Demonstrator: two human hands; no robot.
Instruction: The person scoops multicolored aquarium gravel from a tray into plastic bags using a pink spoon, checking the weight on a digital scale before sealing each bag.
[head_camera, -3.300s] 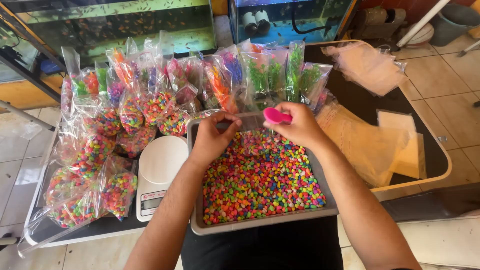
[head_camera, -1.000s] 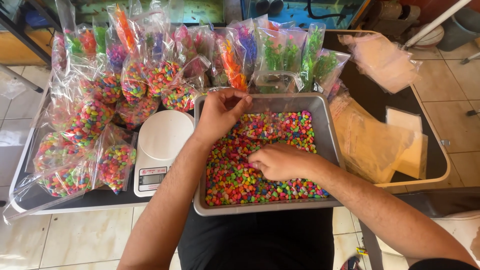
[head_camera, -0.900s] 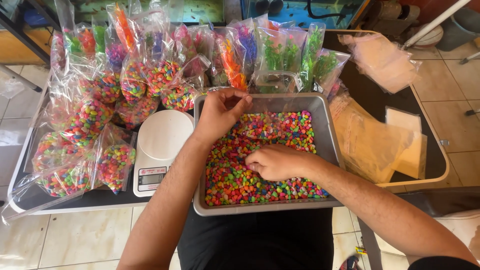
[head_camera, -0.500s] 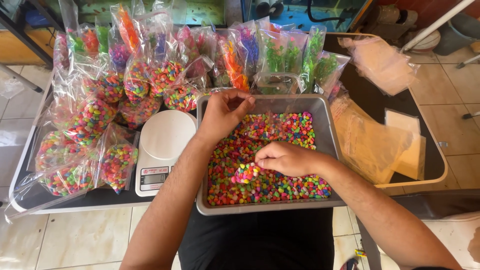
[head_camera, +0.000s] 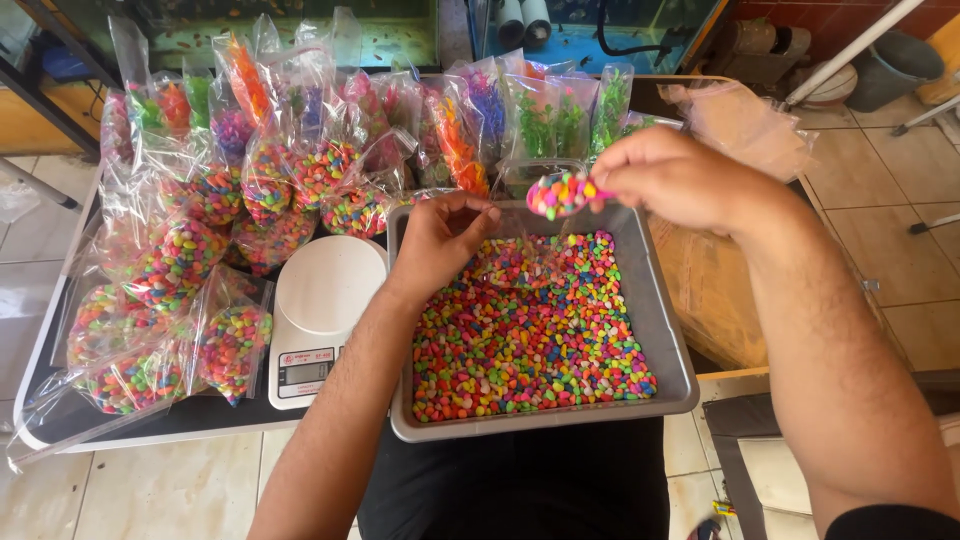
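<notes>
Two hands over the gravel tray (head_camera: 670, 330): right hand (head_camera: 670, 180) grips a heaped pink scoop (head_camera: 560, 193); left hand (head_camera: 440, 235) pinches a clear bag (head_camera: 520, 265).

A white kitchen scale (head_camera: 322, 310) sits beside filled gravel bags (head_camera: 190, 250) near empty plastic bags (head_camera: 745, 120).

Head camera — looking steeply down, close.
</notes>
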